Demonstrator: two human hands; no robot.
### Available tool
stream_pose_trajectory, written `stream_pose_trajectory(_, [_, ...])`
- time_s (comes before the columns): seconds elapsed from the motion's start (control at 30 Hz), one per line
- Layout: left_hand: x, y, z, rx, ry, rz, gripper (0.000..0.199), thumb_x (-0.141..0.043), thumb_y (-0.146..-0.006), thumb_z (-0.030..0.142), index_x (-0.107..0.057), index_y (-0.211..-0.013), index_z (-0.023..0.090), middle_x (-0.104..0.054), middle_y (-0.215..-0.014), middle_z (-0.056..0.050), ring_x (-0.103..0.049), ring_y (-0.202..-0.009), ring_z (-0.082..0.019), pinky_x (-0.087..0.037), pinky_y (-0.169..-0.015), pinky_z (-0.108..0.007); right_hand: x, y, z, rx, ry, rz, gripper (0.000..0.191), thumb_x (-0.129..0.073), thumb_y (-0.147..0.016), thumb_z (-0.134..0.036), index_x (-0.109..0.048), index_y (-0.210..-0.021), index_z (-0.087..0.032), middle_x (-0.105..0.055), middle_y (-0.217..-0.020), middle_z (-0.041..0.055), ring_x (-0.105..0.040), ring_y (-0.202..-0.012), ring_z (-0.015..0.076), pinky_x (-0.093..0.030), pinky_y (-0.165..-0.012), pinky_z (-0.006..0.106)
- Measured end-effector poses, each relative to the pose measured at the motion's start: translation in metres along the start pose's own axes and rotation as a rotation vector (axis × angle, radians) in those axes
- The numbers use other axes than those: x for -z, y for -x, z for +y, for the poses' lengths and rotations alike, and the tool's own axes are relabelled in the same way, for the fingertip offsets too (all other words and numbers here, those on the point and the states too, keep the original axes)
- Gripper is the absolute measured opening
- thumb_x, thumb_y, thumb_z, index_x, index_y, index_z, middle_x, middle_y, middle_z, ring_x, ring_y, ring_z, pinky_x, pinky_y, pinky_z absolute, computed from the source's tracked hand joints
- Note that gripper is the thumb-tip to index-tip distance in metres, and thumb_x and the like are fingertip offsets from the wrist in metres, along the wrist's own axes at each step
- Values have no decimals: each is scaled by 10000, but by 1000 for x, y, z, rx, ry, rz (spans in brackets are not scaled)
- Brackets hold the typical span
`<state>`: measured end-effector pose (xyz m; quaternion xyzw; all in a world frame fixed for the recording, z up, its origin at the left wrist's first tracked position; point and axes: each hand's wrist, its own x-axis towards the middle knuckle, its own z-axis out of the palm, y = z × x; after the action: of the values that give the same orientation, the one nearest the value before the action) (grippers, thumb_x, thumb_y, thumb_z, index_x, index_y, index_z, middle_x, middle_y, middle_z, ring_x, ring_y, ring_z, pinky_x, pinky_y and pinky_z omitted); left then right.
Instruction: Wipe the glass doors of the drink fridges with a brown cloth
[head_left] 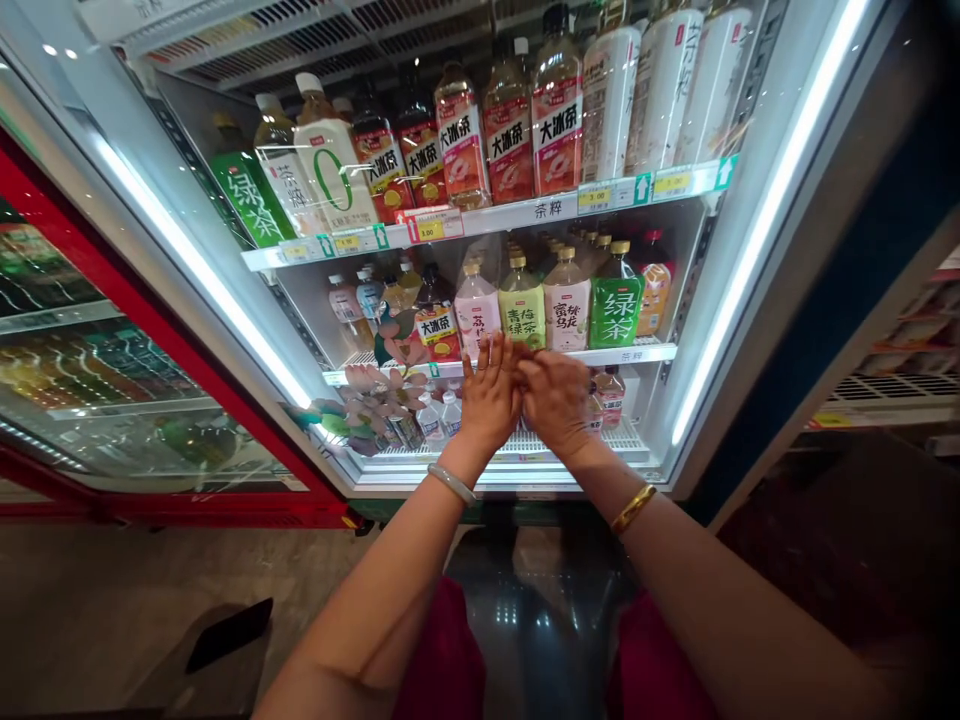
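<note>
My left hand (489,398) is stretched out with its fingers apart and pointing up, in front of the drinks cooler's middle shelf. Beside it, my right hand (559,395) is curled, slightly blurred, its fingertips close to the left hand's fingers. Whatever may be in those curled fingers is hidden. Just beyond the hands stand a pink-labelled bottle (477,305), a yellow-green tea bottle (523,305) and a pale pink peach tea bottle (567,305). A green tea bottle (616,300) is to their right. Whether the hands touch glass I cannot tell.
Flower-shaped decals (384,400) lie left of my hands, apparently on glass. Above, the upper shelf (510,212) carries several large bottles. A red-framed cooler (247,420) stands at left, with a dark flat object (229,634) low down. Another shelf unit (885,390) is at right.
</note>
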<state>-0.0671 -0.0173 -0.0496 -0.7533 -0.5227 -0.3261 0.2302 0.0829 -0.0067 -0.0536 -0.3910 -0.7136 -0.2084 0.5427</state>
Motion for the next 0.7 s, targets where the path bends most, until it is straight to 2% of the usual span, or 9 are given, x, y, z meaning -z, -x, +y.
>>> stream_pose_trajectory(0.07, [3,8,-14,-8,-3,-8,735,-443,-948,197,-184,-1633,135,-196,-1704,-155,-50,-1602,-250,-98,-1310,-538,-3,-2,-15,51,-46,-62,331,-602,-858,-160,-664,-1165,-265,-652,-1218,77,-538,-1170,250,-371,-1037,424])
stream_pose_trajectory(0.2, [4,26,-33,57,-24,5,736,-443,-952,202,-173,-1633,135,-171,-1707,-155,-12,-1600,-259,-109,-1302,-562,1,-22,-17,-115,-43,87,346,-579,-866,-146,-656,-1180,-270,-629,-1233,79,-529,-1190,261,-378,-1035,432])
stream_pose_trajectory(0.27, [4,31,-37,70,-27,3,743,-443,-952,203,-162,-1635,133,-162,-1709,-156,0,-1599,-263,-95,-1300,-568,-2,-23,-18,-138,-11,125,365,-583,-867,-153,-639,-1210,-266,-618,-1252,89,-517,-1208,276,-368,-1039,454])
stream_pose_trajectory(0.33, [5,34,-41,82,-31,6,740,-443,-958,211,-158,-1636,131,-162,-1709,-161,-9,-1599,-265,-84,-1300,-567,-11,-15,-26,-39,6,68,330,-604,-879,-176,-647,-1193,-266,-636,-1233,82,-519,-1196,277,-355,-1031,454])
stream_pose_trajectory(0.4, [8,35,-45,103,-30,15,741,-438,-961,206,-148,-1639,131,-164,-1708,-165,-33,-1600,-258,-86,-1303,-554,-20,-7,-38,115,-13,-43,258,-617,-903,-198,-673,-1143,-273,-669,-1197,59,-535,-1161,253,-346,-1022,430])
stream_pose_trajectory(0.47, [10,34,-50,124,-16,24,754,-438,-956,193,-130,-1642,132,-168,-1707,-166,-52,-1600,-249,-97,-1306,-538,-25,-6,-50,154,-55,-102,230,-615,-915,-193,-692,-1115,-277,-686,-1172,46,-547,-1134,232,-346,-1019,407])
stream_pose_trajectory(0.53, [12,32,-54,173,-1,62,778,-447,-952,193,-98,-1644,124,-150,-1709,-174,-37,-1600,-255,-96,-1304,-547,-27,-15,-59,58,-89,-69,269,-605,-912,-175,-692,-1145,-279,-677,-1188,55,-541,-1156,232,-349,-1032,405])
stream_pose_trajectory(0.6, [14,30,-59,240,8,125,804,-442,-951,184,-44,-1646,121,-97,-1713,-184,4,-1598,-267,-90,-1299,-570,-28,-26,-64,-43,-95,23,310,-592,-912,-164,-681,-1183,-283,-656,-1223,67,-528,-1190,242,-349,-1048,418])
stream_pose_trajectory(0.7, [18,31,-67,292,19,172,841,-420,-946,151,48,-1645,147,-26,-1719,-179,19,-1597,-260,-120,-1300,-562,-39,-29,-73,-26,-48,118,276,-604,-922,-196,-677,-1176,-276,-653,-1225,76,-521,-1194,258,-344,-1043,435])
